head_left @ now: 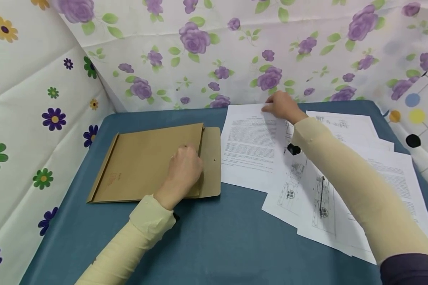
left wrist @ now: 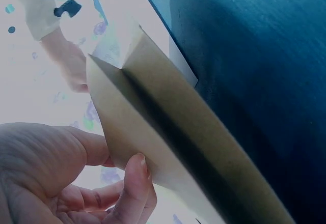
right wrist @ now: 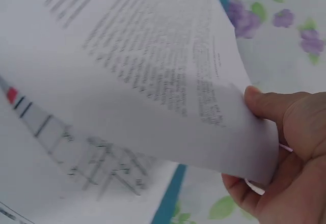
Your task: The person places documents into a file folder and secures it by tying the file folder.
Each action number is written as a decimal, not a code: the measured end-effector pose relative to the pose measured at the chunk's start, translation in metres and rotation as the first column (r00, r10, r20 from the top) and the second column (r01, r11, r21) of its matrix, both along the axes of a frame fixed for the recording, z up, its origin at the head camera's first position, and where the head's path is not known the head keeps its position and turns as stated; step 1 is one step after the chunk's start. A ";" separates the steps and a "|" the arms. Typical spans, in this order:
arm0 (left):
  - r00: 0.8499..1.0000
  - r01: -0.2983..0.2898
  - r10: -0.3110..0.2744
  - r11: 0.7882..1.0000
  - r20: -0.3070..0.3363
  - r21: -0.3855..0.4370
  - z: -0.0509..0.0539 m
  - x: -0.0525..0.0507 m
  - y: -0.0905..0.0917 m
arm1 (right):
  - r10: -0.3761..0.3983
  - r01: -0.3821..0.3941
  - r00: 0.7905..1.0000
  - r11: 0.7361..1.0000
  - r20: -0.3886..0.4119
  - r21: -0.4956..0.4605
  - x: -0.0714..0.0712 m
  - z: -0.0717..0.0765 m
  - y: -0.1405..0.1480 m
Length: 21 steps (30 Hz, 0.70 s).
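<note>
A brown cardboard document folder (head_left: pixel 146 162) lies at the left of the table, its flap (head_left: pixel 211 166) folded out to the right. My left hand (head_left: pixel 184 170) pinches the upper edge of its mouth between thumb and fingers. In the left wrist view the folder's opening (left wrist: pixel 168 127) gapes, with a dark gap between its two sides. At the back, my right hand (head_left: pixel 283 106) grips the top right corner of a printed text sheet (head_left: pixel 249 146). The right wrist view shows that sheet (right wrist: pixel 153 71) bending, with the thumb on its face and fingers behind it.
Several overlapping papers with text and drawings (head_left: pixel 314 198) spread over the right of the blue table (head_left: pixel 214 237), partly under my right sleeve (head_left: pixel 356 190). Flowered cloth (head_left: pixel 196 39) hangs behind the table, and another patterned cloth (head_left: pixel 39 99) stands at the left.
</note>
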<state>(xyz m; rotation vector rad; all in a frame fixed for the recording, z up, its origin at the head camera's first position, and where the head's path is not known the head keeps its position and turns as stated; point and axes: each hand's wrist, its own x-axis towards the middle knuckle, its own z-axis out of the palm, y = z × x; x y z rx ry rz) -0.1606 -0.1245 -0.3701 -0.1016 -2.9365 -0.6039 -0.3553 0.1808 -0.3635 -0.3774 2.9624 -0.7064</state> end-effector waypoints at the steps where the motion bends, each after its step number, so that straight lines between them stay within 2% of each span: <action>1: 1.000 -0.002 0.002 1.000 0.007 0.004 0.000 0.000 0.000 | 0.004 -0.004 1.000 1.000 -0.013 -0.014 0.001 0.005 0.000; 5: 1.000 0.002 -0.002 1.000 0.025 0.017 0.000 -0.001 -0.002 | 0.013 -0.014 0.999 0.999 -0.033 -0.030 0.008 0.025 0.005; 8: 1.000 0.017 -0.017 1.000 0.011 0.018 -0.001 -0.001 -0.003 | -0.018 0.018 1.000 0.998 -0.002 -0.057 0.013 0.039 0.013; 14: 1.000 0.023 -0.023 1.000 -0.017 0.012 0.000 -0.001 -0.003 | -0.062 0.080 0.992 0.983 0.108 -0.165 0.025 0.071 0.035; 21: 1.000 0.022 -0.022 1.000 -0.014 0.019 -0.002 -0.002 -0.002 | -0.078 0.136 0.966 0.964 0.247 -0.227 0.043 0.103 0.062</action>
